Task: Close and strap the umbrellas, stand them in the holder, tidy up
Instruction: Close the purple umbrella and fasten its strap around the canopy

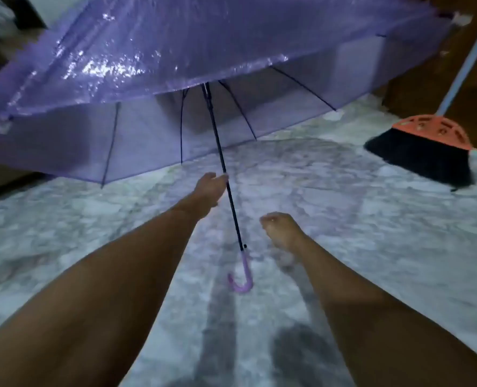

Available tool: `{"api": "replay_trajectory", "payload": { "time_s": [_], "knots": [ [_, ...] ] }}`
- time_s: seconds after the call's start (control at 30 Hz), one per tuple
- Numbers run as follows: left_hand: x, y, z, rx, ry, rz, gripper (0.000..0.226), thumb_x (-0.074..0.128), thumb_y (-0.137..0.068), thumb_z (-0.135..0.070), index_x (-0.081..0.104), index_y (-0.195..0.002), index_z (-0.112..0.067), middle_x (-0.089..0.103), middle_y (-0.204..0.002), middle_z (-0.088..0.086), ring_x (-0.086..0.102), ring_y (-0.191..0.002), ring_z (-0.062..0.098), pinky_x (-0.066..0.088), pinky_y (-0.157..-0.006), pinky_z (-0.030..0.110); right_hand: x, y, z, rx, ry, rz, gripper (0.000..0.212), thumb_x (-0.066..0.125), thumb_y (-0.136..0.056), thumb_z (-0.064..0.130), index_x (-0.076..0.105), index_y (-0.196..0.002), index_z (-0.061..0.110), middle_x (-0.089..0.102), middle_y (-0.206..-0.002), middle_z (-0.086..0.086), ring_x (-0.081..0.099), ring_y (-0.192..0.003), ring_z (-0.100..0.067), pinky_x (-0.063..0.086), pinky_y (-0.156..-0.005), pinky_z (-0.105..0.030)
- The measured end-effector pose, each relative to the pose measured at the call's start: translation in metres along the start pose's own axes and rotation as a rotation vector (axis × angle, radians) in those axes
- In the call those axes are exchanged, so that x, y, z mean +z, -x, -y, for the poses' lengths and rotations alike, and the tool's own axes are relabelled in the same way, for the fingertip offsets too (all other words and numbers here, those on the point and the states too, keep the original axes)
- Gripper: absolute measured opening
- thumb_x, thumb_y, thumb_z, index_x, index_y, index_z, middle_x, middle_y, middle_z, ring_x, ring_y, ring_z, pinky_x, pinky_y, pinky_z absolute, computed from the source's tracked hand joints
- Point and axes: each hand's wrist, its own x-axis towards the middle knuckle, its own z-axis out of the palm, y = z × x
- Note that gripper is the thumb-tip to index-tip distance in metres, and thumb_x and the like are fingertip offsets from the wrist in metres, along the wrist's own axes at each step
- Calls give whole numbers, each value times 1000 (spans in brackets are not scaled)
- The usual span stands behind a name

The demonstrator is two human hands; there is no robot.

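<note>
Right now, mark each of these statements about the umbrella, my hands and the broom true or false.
1. The purple umbrella is open. True.
2. The right hand grips the hooked handle. False: it is apart from the handle and holds nothing.
3. The left hand is at the umbrella's shaft. True.
4. The broom is left of the umbrella. False: it is at the right, bristles on the floor.
</note>
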Motion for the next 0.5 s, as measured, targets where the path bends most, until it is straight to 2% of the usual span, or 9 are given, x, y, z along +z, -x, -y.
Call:
{"api": "replay_trajectory", "payload": {
  "time_s": [0.07, 0.13, 0.23, 0.3, 0.37, 0.43, 0.5],
  "knots": [
    [3, -9, -8, 11, 144, 4, 45, 55, -98, -32, 46, -139, -16, 55, -133, 8, 57, -115, 26, 48, -90, 40, 0, -14, 8, -61, 76, 1, 26, 51, -100, 31, 63, -116, 15, 60, -105, -5, 60, -96, -26, 45, -77, -29],
    [0, -10, -23, -3, 206, 57, 27, 54, -98, -29, 54, -123, -17, 58, -129, 7, 57, -109, 26, 47, -91, 40, 2, -20, 26, -70, 82, -28, 34, 51, -100, 30, 62, -126, 11, 61, -124, -8, 58, -114, -28, 43, -85, -30],
    [-3, -7, -31, 28, 167, 109, 17, 50, -100, -29, 55, -112, -19, 61, -121, 8, 59, -105, 26, 47, -94, 40, 17, -17, 40, -78, 66, -2, 40, 49, -101, 31, 55, -135, 11, 56, -138, -10, 55, -122, -28, 43, -96, -32],
    [-4, -3, -34, 73, 109, 119, 14, 47, -101, -30, 56, -107, -20, 66, -112, 9, 63, -96, 26, 48, -96, 41, 24, -13, 45, -99, 22, -1, 46, 45, -102, 38, 45, -141, 14, 53, -138, -9, 54, -122, -29, 43, -99, -36],
    [-7, 2, -42, 135, 43, 138, 17, 48, -101, -33, 56, -108, -21, 69, -108, 11, 67, -96, 30, 49, -97, 43, 25, -10, 53, -139, -11, 13, 47, 41, -103, 43, 42, -141, 16, 56, -124, -8, 58, -108, -28, 44, -91, -35],
    [-12, 7, -53, 176, 51, 172, 20, 49, -101, -34, 60, -106, -17, 70, -101, 11, 68, -97, 33, 51, -96, 44, 23, -6, 61, -162, -103, 62, 37, 38, -104, 40, 47, -128, 12, 60, -98, -6, 59, -78, -25, 50, -73, -34],
    [-16, 10, -64, 192, 95, 194, 22, 49, -101, -33, 62, -102, -15, 70, -97, 10, 64, -90, 29, 53, -92, 41, 18, -1, 72, -160, -179, 74, 24, 33, -106, 30, 49, -107, 13, 50, -75, -3, 46, -53, -18, 39, -52, -26]
  ]
}}
